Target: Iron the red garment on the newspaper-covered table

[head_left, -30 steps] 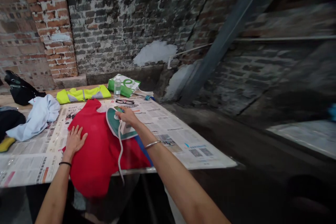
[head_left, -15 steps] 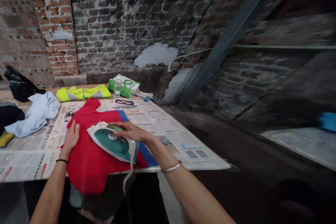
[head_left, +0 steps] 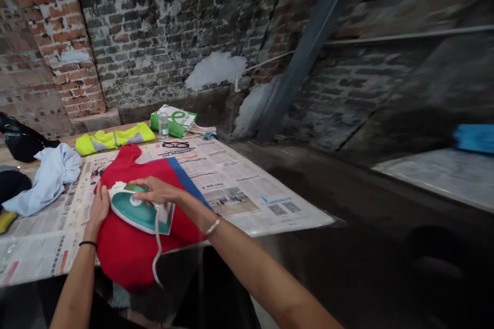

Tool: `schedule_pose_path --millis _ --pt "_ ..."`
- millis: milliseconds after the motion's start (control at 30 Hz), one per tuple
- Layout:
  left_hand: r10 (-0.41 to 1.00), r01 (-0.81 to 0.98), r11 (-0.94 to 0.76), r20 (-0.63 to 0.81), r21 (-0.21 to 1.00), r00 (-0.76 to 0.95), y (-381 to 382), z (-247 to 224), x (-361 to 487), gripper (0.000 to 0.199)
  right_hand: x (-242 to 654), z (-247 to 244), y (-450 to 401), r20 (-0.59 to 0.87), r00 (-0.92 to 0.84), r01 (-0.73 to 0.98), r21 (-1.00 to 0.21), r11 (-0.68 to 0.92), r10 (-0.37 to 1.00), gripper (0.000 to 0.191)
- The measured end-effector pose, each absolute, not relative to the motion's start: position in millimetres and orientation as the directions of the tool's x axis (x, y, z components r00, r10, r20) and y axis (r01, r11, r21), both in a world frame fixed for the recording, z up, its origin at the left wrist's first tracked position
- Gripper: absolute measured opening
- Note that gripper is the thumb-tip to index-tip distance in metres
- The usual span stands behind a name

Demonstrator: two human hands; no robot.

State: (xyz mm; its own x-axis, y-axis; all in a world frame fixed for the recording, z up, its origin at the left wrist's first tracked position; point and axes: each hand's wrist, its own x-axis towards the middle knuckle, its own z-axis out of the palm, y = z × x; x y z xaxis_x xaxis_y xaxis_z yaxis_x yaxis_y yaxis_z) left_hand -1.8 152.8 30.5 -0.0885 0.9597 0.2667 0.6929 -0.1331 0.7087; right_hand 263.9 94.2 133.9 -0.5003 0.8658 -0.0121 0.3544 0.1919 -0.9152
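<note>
Steam iron (head_left: 135,213), clenched in fingers of right hand (head_left: 158,190), on red garment (head_left: 131,262); left hand (head_left: 96,211), fingers open, pressed just beside it

Left hand (head_left: 99,211) with black wristband (head_left: 88,243), right hand (head_left: 158,190) with silver bangle (head_left: 212,226)

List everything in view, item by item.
Green-and-white steam iron: one, green and white, on the red garment
Braided cord: one, white, hanging from the iron past the table edge
Cloth garment: one, red with blue edge, on the newspaper
Newspaper sheets: several, grey-white, spread across the table
Wooden table: one, tan, under everything
Folded high-visibility vest: one, yellow, far edge
Crumpled cloth garment: one, pale blue, left
Eyeglasses: one pair, black, on the newspaper
Plastic bottle: one, clear, far edge
Bag: one, green-and-white, behind the bottle
Brick wall: one, soot-stained, behind
Left hand: one, flat on the garment
Right hand: one, gripping the iron
</note>
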Motion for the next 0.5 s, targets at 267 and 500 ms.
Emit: schedule_pose_path --millis 267,500 --pt "0.960 0.760 -0.202 0.278 0.617 0.029 155.6 13.7 7.1 0.062 367.1 110.1 64.7 -0.080 -0.031 0.500 -0.864 -0.054 0.996 0.060" --pt "0.961 0.824 -0.202 0.269 0.530 0.063 154.6 11.0 4.5 0.064 378.9 111.0 142.0 -0.034 0.336 0.538 -0.814 -0.222 0.941 0.053"
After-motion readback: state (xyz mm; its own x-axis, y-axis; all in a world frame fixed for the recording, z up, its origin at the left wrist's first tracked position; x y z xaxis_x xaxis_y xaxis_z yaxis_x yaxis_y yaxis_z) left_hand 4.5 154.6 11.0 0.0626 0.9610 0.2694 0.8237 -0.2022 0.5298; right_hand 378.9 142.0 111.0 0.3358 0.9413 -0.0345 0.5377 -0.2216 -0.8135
